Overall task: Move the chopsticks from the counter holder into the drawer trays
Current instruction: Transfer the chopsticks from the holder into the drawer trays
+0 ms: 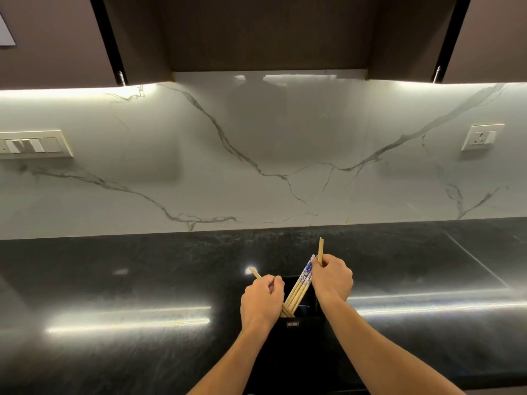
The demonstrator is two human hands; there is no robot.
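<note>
A black chopstick holder (296,334) stands on the dark counter (142,280) near its front edge. Several wooden chopsticks with blue-and-white patterned tops (302,283) lean to the right inside it. My left hand (261,302) is over the holder's left side and grips plain wooden chopsticks whose tips (254,272) stick out up and to the left. My right hand (332,280) is at the holder's right side and grips plain wooden chopsticks that point upward (320,250), its fingers close to the patterned tops. No drawer is in view.
A white marble backsplash (256,166) rises behind the counter, with a switch panel (31,145) at left and a socket (482,137) at right. Dark upper cabinets (271,32) hang above. Strip-light glare lies across the counter.
</note>
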